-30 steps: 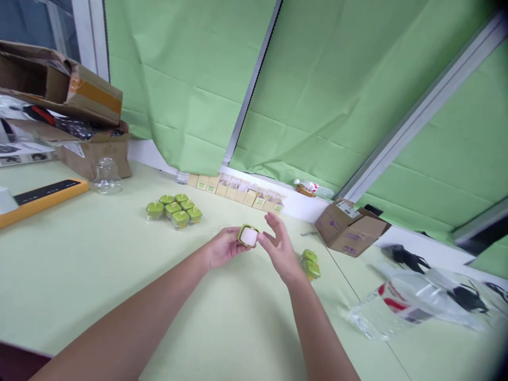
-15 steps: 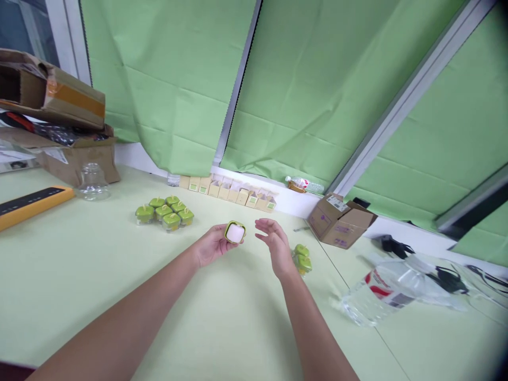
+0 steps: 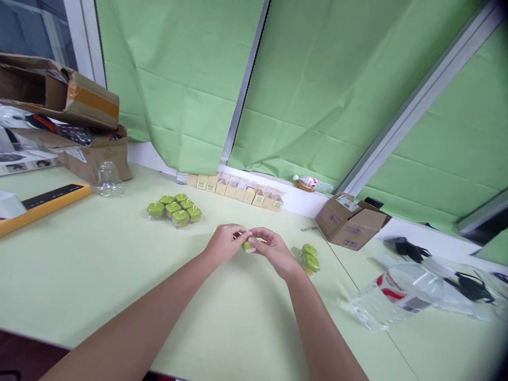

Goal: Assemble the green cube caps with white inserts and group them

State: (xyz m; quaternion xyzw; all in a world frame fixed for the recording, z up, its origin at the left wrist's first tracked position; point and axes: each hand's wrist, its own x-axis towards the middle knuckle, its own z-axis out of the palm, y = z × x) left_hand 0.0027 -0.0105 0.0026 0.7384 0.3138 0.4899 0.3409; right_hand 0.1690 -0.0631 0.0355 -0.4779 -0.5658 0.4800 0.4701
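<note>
Over the middle of the table, both hands meet around a small green square lid (image 3: pixel 248 245) whose lower edge shows white. My left hand (image 3: pixel 225 243) pinches it from the left, fingertips against its top. From the other side, my right hand (image 3: pixel 273 251) grips it between thumb and fingers. Fingers cover much of the lid. To the left stands a group of several small clear jars with green lids (image 3: pixel 174 209), with pale yellow loops on top. A smaller group of similar jars (image 3: pixel 310 256) sits just right of my right hand.
A row of small beige boxes (image 3: pixel 240 191) lines the back edge. A cardboard box (image 3: pixel 349 222) and a large clear plastic bottle (image 3: pixel 397 296) stand at right. At left are a glass jar (image 3: pixel 108 180), an orange-and-black power strip (image 3: pixel 51 203) and stacked cardboard boxes (image 3: pixel 93 103).
My right hand has moved left and closed on the lid held by my left hand. The lid has turned, so its white inside no longer faces me. The view has shifted slightly.
</note>
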